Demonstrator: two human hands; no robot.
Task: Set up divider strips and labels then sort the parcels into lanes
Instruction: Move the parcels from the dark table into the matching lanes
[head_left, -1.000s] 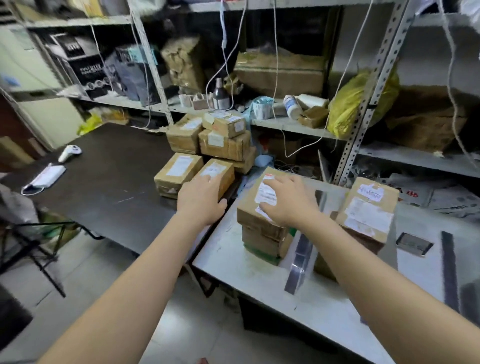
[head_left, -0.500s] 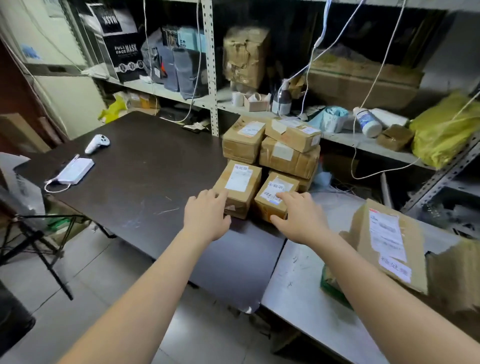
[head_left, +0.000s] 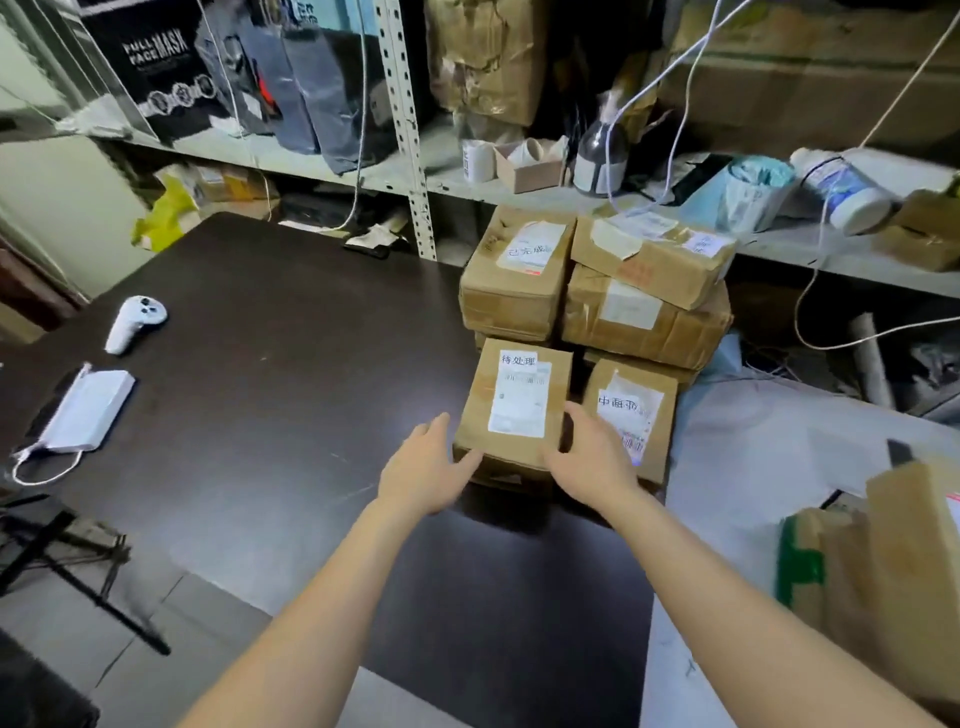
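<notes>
Parcel, brown cardboard, lies flat near the right edge of the dark table, just right of frame centre. A white printed label is on its top face.

Left hand is at the parcel's 8 o'clock corner. Its fingers are extended, with the tips touching the near-left edge and the thumb raised clear. It has no grip.

Right hand is at the parcel's 4 o'clock corner. The thumb lies up the right edge, in the gap beside the neighbouring box. The fingers are spread flat along the near edge, not curled. Both hands bracket the box loosely.

Second parcel stands just beside the first at its 3 o'clock, also labelled and partly covered by the right hand.

Stacked parcels sit at 12 o'clock from the pair, against the shelf rack, at least two layers high.

White controller and a white pack with a looped cord are at 9 o'clock on the dark table, well apart from the boxes.

Pale table adjoins at 3 o'clock. It has a blurred carton at the frame's right edge, around 4 o'clock.
</notes>
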